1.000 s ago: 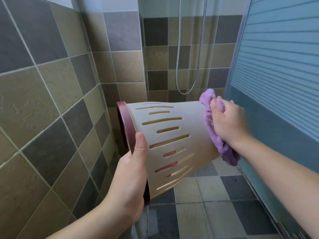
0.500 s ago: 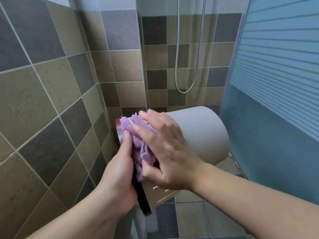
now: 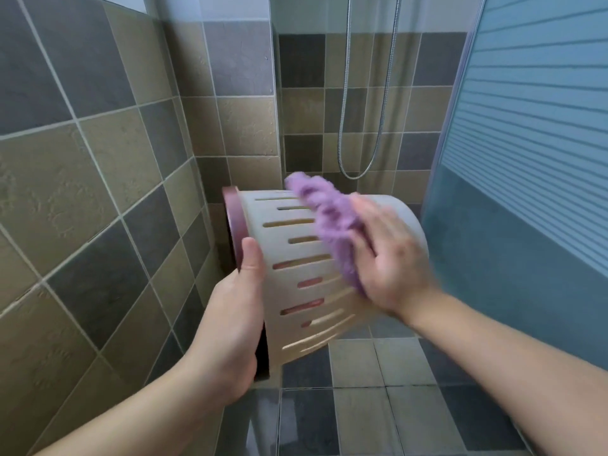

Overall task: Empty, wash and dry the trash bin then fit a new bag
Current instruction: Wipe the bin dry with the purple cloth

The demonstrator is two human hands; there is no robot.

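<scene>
Right hand, cloth motion-blurred.

— What kind of room is this?

— A tiled bathroom. The left wall is a patchwork of square tan and dark grey tiles, and the back wall carries the same pattern.

— And the floor?

— The floor has grey and beige tiles, glossy near the bottom edge.

— Anything else?

— A metal shower hose hangs in a loop on the back wall. On the right stands a bluish glass panel with frosted horizontal stripes.

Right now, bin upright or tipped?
Tipped on its side: the bin is held in the air, pink rim facing the left wall.
</scene>
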